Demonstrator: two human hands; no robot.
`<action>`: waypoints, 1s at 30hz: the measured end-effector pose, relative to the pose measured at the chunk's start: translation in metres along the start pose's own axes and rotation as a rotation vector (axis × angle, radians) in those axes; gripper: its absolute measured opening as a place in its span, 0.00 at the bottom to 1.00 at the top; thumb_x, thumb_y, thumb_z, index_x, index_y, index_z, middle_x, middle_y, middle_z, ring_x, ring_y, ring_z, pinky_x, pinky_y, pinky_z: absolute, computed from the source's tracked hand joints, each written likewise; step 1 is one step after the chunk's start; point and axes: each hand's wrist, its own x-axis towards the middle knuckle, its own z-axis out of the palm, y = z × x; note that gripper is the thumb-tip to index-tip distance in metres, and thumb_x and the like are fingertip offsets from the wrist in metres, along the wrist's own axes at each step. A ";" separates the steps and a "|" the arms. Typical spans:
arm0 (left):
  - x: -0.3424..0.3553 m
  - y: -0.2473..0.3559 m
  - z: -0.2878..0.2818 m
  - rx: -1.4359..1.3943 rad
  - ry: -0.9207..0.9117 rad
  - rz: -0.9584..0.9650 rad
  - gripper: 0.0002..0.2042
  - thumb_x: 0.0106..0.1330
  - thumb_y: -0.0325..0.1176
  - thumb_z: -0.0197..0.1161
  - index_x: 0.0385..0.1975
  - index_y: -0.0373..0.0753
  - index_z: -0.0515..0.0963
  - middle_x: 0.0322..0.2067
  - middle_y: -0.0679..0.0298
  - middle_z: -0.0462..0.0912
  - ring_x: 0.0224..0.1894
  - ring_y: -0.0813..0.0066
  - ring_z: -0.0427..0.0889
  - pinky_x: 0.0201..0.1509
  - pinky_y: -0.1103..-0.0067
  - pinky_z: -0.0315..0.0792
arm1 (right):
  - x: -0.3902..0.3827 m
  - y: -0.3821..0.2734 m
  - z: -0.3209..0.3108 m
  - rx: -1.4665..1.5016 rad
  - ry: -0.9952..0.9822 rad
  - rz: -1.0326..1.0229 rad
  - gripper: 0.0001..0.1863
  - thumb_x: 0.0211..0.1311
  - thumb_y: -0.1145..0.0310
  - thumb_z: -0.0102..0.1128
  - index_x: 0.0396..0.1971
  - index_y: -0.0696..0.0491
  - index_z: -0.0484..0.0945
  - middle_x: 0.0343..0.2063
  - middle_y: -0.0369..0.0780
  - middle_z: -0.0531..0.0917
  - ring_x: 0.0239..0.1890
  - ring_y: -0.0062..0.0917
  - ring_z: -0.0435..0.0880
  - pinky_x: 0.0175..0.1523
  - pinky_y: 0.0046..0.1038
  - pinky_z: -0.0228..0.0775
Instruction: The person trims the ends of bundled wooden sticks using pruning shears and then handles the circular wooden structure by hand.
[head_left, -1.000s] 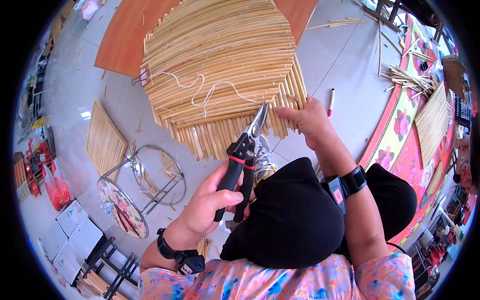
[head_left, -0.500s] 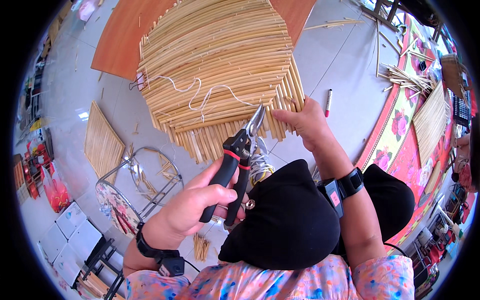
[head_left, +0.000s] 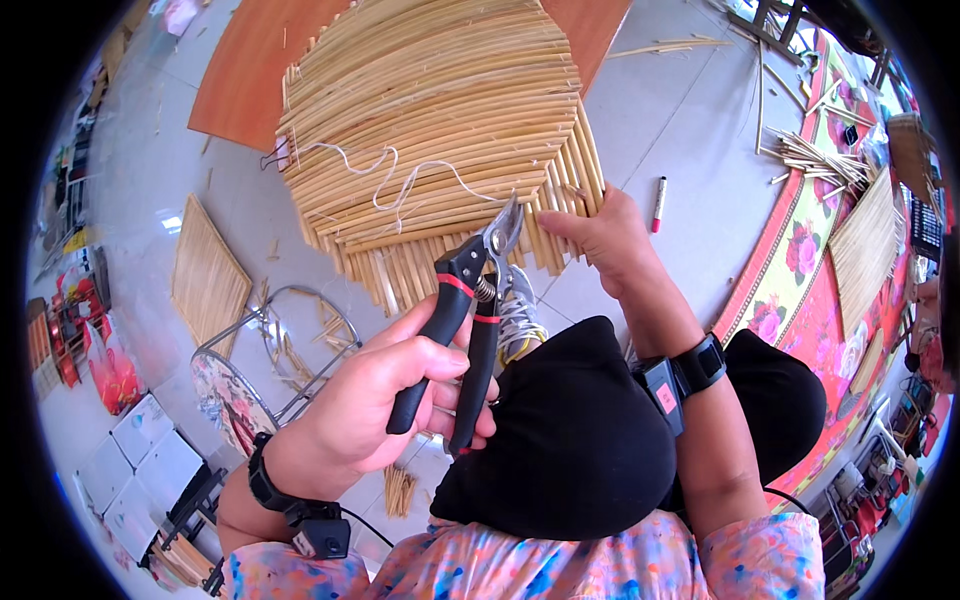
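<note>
Moved since the earlier frames: our left hand, shifted leftward, shears handles spread wider. Held: black-handled shears, fingers wrapped round, blades at the panel's near edge. Work: pale stick panel, before our knees; our right hand clamped on its near right corner. Loose across it: white string.

On my feed, the pruning shears, black-handled with red bands, tilt upward, handles spread, silver blades at the near edge of a many-sided panel of straw-coloured sticks; a white string curls loosely across its rows.
</note>
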 end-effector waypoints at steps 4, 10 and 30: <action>0.005 -0.008 -0.003 0.120 0.072 0.048 0.17 0.55 0.35 0.54 0.45 0.42 0.64 0.35 0.51 0.77 0.31 0.55 0.83 0.36 0.63 0.78 | -0.006 -0.005 0.002 -0.048 -0.010 0.035 0.21 0.48 0.76 0.71 0.43 0.63 0.76 0.34 0.40 0.84 0.33 0.21 0.83 0.38 0.23 0.76; 0.011 -0.022 -0.011 0.130 0.046 0.126 0.20 0.53 0.33 0.55 0.46 0.38 0.64 0.33 0.53 0.76 0.28 0.61 0.81 0.32 0.68 0.77 | -0.006 0.001 0.003 -0.035 -0.021 0.011 0.20 0.49 0.76 0.70 0.44 0.63 0.75 0.33 0.40 0.83 0.32 0.20 0.83 0.36 0.22 0.76; 0.013 -0.038 -0.020 0.114 -0.022 0.183 0.18 0.59 0.30 0.57 0.49 0.36 0.65 0.28 0.63 0.73 0.23 0.76 0.76 0.27 0.79 0.70 | -0.007 -0.001 0.001 0.050 -0.037 0.015 0.21 0.48 0.80 0.70 0.44 0.64 0.75 0.35 0.42 0.83 0.34 0.23 0.84 0.38 0.25 0.77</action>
